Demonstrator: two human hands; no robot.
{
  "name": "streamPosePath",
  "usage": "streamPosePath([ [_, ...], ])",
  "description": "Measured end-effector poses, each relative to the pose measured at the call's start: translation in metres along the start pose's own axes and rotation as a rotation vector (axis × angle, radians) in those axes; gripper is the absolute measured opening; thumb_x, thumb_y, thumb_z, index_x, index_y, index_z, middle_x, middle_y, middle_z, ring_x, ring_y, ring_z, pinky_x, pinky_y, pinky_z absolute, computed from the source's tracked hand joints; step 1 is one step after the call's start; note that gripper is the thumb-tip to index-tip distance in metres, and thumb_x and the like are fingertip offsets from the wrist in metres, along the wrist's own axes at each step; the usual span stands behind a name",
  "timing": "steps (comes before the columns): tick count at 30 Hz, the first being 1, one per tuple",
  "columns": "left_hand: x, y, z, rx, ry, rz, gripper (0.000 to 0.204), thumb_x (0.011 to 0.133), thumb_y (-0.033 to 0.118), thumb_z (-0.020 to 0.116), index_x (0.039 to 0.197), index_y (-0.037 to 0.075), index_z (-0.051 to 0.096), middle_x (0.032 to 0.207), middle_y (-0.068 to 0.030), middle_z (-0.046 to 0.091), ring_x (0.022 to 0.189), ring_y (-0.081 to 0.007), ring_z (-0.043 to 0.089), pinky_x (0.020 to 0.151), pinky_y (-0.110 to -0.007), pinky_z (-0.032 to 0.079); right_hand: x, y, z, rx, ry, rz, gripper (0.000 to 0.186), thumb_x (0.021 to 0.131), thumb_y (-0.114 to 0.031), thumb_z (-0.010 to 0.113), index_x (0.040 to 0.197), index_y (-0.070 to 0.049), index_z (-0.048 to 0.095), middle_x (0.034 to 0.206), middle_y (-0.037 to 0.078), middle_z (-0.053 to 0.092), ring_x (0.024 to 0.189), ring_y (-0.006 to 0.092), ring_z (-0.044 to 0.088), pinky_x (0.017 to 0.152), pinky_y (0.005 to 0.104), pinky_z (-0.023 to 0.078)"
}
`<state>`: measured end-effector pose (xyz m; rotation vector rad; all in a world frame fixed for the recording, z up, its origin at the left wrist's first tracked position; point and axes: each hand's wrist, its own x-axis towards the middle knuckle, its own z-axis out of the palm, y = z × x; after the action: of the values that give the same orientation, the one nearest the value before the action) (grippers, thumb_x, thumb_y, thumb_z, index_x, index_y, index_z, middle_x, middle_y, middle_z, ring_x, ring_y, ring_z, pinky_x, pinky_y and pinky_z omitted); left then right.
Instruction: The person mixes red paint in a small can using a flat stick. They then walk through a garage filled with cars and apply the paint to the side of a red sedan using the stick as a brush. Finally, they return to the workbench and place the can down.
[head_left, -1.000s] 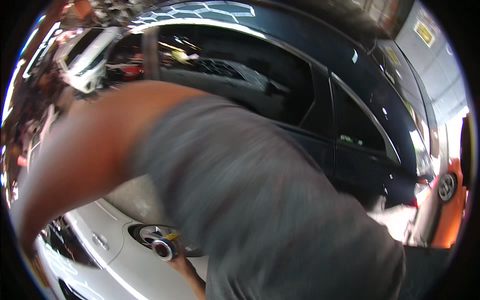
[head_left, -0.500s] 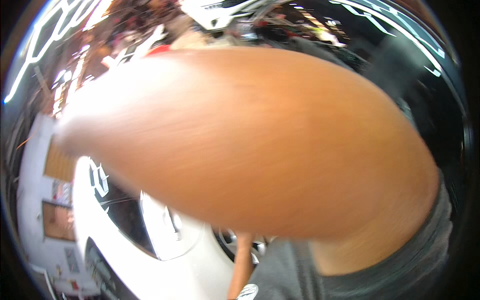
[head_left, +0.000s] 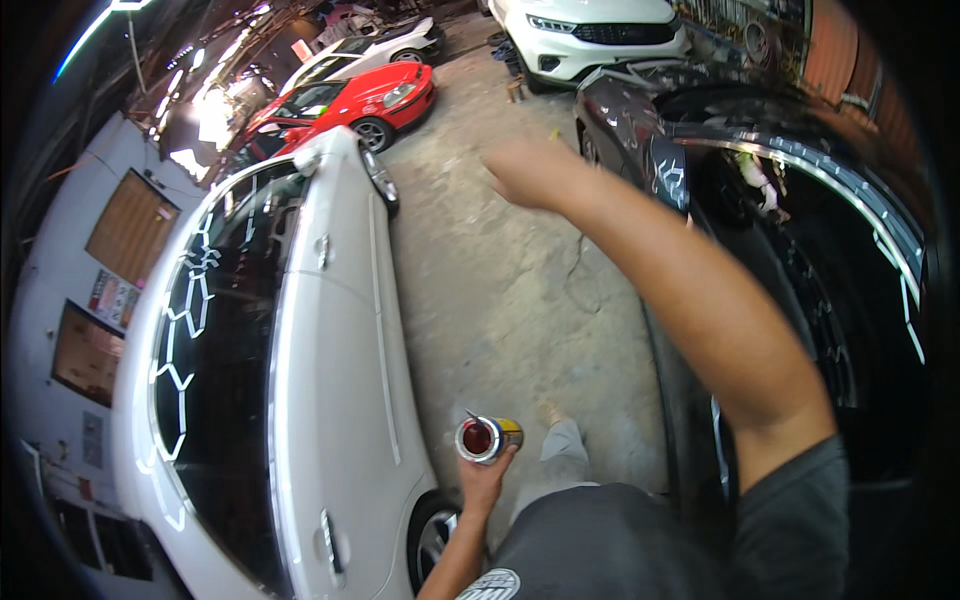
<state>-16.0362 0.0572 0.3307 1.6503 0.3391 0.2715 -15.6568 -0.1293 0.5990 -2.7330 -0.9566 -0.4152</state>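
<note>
Down low and close to my body, my left hand [head_left: 484, 478] is wrapped round an open metal can [head_left: 508, 432] with a yellow and dark label. Dark red stuff shows inside the can, and a thin metal-looking tool [head_left: 474, 415] leans over its rim. My right arm reaches far forward across the gap between the cars. At its end my right hand [head_left: 530, 175] is raised over the floor, smeared by motion; its fingers cannot be made out, nor whether anything is in them.
A white car [head_left: 345, 350] runs along my left, a dark car [head_left: 690, 250] along my right. Between them lies a concrete floor [head_left: 500, 310]. Farther off stand a red car [head_left: 385, 95], another white car [head_left: 410, 42] and a white SUV [head_left: 595, 40].
My right arm has swung away from before the camera, where it hid most of the view, and now stretches forward. The can in my left hand has come into sight.
</note>
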Motion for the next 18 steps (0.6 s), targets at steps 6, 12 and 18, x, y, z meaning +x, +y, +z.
streamPosePath([
  [6, 0.233, 0.048, 0.114, -0.106, -0.196, 0.057, 0.076, 0.079, 0.009, 0.097, 0.139, 0.002, 0.05, 0.132, -0.0106, 0.063, 0.124, -0.0207, 0.065, 0.109, -0.037, 0.052, -0.223, 0.251, 0.311, 0.322, -0.203, 0.697, 0.044, 0.106, -0.025, 0.056, 0.142, -0.002, 0.064, 0.138, 0.029, 0.067, 0.125, 0.0443, 0.066, 0.108, 0.0519, 0.053],
  [12, 0.443, 0.053, 0.159, 0.056, -0.28, 0.075, 0.076, 0.075, 0.027, 0.097, 0.137, 0.004, 0.061, 0.128, -0.0142, 0.064, 0.123, -0.0308, 0.06, 0.109, -0.044, 0.046, -0.39, 0.181, 0.352, 0.409, -1.34, 1.315, 0.043, 0.108, -0.021, 0.052, 0.14, 0.004, 0.066, 0.142, 0.028, 0.065, 0.135, 0.0394, 0.062, 0.118, 0.0472, 0.045],
  [18, 0.663, 0.063, 0.227, 0.242, -0.297, 0.187, 0.077, 0.075, 0.025, 0.097, 0.138, 0.004, 0.059, 0.131, -0.013, 0.063, 0.126, -0.0304, 0.058, 0.112, -0.044, 0.044, -0.257, 0.248, 0.377, 0.504, -1.15, 1.586, 0.041, 0.104, -0.018, 0.058, 0.138, 0.004, 0.066, 0.136, 0.028, 0.068, 0.129, 0.039, 0.065, 0.112, 0.0468, 0.05],
])
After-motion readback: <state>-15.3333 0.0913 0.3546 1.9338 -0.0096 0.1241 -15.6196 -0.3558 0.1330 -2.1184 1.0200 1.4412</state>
